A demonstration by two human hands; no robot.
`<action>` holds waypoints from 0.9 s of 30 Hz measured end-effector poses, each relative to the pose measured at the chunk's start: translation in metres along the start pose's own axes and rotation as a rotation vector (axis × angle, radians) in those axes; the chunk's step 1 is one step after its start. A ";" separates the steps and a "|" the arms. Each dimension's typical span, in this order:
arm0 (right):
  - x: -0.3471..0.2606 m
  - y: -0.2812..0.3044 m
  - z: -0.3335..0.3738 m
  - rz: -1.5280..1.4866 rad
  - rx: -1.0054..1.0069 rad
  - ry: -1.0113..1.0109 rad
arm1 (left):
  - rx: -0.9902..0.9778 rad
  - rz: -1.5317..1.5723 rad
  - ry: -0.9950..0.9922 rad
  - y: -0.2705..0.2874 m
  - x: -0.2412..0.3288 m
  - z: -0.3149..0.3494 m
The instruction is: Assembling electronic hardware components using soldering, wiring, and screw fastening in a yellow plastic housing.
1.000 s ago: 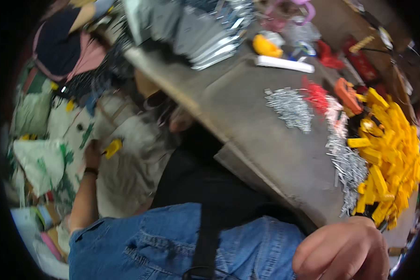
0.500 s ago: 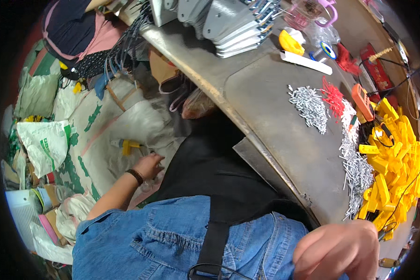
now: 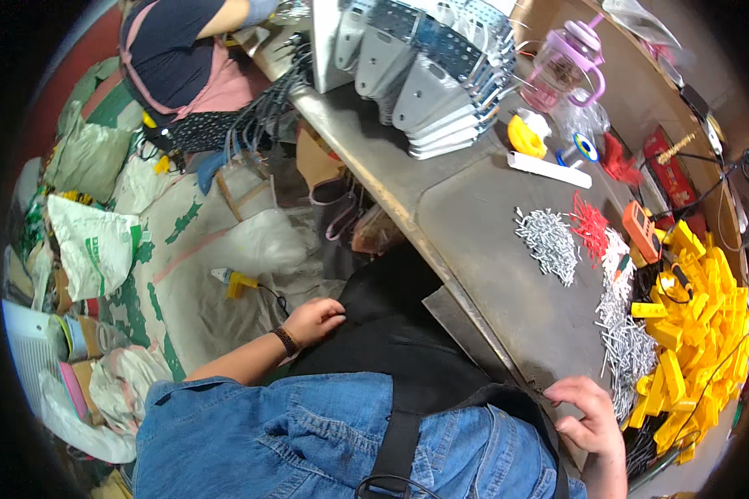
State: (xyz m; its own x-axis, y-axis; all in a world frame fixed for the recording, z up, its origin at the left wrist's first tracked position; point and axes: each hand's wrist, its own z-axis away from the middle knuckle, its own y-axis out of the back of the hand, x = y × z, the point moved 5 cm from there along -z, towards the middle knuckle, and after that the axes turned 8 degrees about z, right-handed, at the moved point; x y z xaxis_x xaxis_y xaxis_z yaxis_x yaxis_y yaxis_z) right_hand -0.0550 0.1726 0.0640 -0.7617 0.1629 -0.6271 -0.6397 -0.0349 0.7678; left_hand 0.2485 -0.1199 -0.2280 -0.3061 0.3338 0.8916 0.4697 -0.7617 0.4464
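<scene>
My left hand (image 3: 312, 320) rests with bent fingers on the black apron (image 3: 391, 333) over my lap, a dark band on its wrist, and holds nothing. My right hand (image 3: 589, 413) lies on the front edge of the grey metal table (image 3: 483, 249), fingers loosely curled and empty. Just beyond it are a strip of small grey metal pins (image 3: 624, 345) and a heap of yellow plastic parts (image 3: 691, 333). Farther back lie another pile of grey pins (image 3: 549, 237) and a small pile of red pieces (image 3: 589, 224).
Stacked grey metal brackets (image 3: 441, 75), a pink lidded cup (image 3: 562, 62) and an orange hand tool (image 3: 641, 229) stand on the table. Another person (image 3: 191, 50) works at the far end. Sacks (image 3: 91, 245) and a yellow tool (image 3: 237, 283) lie on the floor at left.
My head has turned, shifting the view. My left hand has come back from near the yellow tool on the floor to the apron. My right hand has spread out along the table edge.
</scene>
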 end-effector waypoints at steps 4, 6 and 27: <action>-0.006 -0.011 -0.010 0.009 0.019 0.075 | 0.117 -0.054 0.350 0.014 -0.083 0.056; -0.009 -0.015 -0.013 0.017 0.013 0.104 | 0.097 -0.149 0.434 0.019 -0.113 0.085; -0.003 -0.025 0.024 0.029 0.121 0.066 | -0.223 -0.387 0.717 0.002 -0.129 0.069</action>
State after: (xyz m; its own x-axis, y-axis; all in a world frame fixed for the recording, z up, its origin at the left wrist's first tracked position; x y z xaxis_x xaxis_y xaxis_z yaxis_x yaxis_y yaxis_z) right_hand -0.0337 0.1962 0.0498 -0.7875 0.0978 -0.6085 -0.6031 0.0814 0.7935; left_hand 0.3464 -0.1261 -0.3365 -0.8986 0.2174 0.3811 0.0726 -0.7830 0.6177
